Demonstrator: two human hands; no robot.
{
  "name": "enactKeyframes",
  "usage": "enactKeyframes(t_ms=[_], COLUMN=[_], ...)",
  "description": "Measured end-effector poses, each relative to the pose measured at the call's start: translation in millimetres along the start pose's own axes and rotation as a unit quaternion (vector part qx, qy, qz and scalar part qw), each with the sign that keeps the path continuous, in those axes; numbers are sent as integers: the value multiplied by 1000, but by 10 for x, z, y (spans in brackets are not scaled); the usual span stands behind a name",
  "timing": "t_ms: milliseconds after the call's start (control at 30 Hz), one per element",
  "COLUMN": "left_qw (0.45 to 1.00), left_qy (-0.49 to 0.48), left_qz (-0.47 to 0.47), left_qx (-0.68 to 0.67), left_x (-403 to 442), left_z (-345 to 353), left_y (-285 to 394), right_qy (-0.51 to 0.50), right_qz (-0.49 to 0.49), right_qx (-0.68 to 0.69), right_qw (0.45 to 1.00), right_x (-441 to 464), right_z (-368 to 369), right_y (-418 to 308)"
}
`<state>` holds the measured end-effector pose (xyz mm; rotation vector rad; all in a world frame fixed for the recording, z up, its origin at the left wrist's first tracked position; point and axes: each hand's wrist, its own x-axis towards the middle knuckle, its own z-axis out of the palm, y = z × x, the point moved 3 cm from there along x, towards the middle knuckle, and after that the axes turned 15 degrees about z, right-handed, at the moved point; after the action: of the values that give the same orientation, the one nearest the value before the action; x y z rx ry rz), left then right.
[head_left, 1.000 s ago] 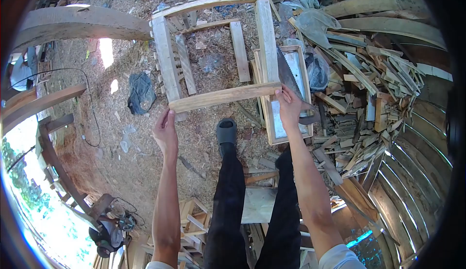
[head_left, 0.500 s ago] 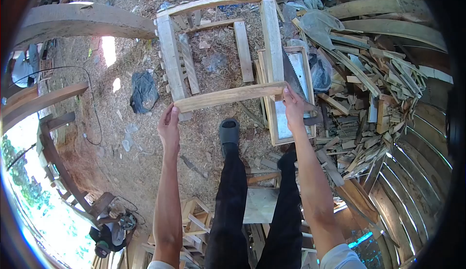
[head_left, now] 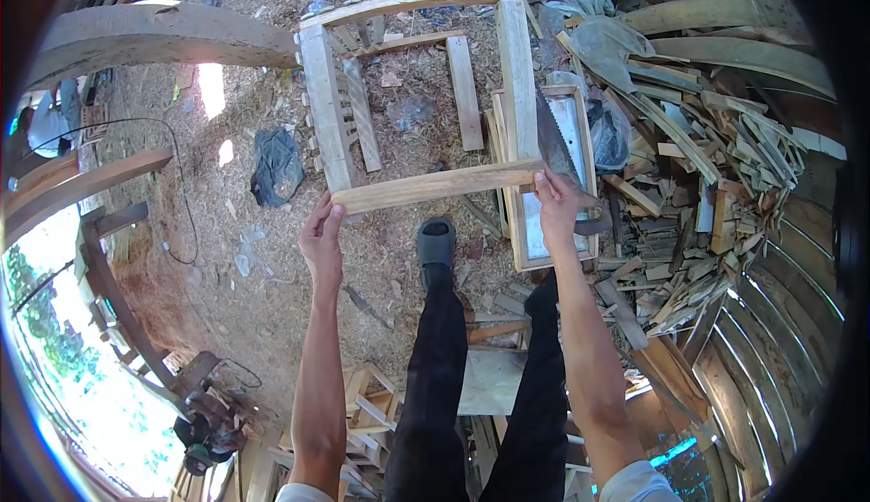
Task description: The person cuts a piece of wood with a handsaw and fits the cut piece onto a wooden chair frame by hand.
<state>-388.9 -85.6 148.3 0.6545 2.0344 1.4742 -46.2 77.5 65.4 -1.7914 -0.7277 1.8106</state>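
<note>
Between my two hands a pale wooden slat (head_left: 439, 187) lies nearly level across the near ends of a wooden frame (head_left: 328, 108). My left hand (head_left: 322, 246) pinches the slat's left end, thumb and fingers pressed on it. At the other end my right hand (head_left: 555, 207) grips the slat with its fingertips. The frame has two long side pieces and a curved far rail. Just right of the frame, a handsaw (head_left: 555, 135) rests over a shallow wooden box (head_left: 589, 162), its handle near my right hand.
Scrap wood (head_left: 725, 162) is heaped on the right. A black plastic bag (head_left: 277, 168) lies on the ground at left, below a curved beam (head_left: 163, 40). My sandal (head_left: 436, 244) is below the slat. Another person (head_left: 207, 434) is at the lower left.
The frame, box and surroundings have shifted slightly right in view. The slat and both hands have shifted right too, with the grip on both ends kept.
</note>
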Motion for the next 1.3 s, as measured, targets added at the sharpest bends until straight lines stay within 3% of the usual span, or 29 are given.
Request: enactKeyframes(t_ms=[167,300,367,600,667,767,1067,1300], left_qw=[999,1000,999,999,993,989,987,988], left_qy=[5,13,-4,-22,-43,-96,-100,-93], left_qz=[-32,-6,-28,-4,-74,-113,-118,-118], left_qx=[-28,-15,-14,27,79,15,-45,-19], left_x=[-13,8,41,76,62,95,128,121], left_z=[-18,-12,9,40,9,-2,-56,-17], left_y=[-58,-165,-193,-241,-282,-342,-285,-285], right_qy=[0,-33,-30,-81,-37,-67,-144,-132], right_qz=[31,27,82,69,92,125,121,135], right_qx=[-20,-1,0,-18,-20,80,30,10], right_qw=[999,999,996,994,995,987,982,982], right_x=[-6,-10,-36,8,33,258,31,40], right_z=[-16,41,65,35,71,-44,-116,-101], right_y=[-19,-37,-57,-26,19,272,94,87])
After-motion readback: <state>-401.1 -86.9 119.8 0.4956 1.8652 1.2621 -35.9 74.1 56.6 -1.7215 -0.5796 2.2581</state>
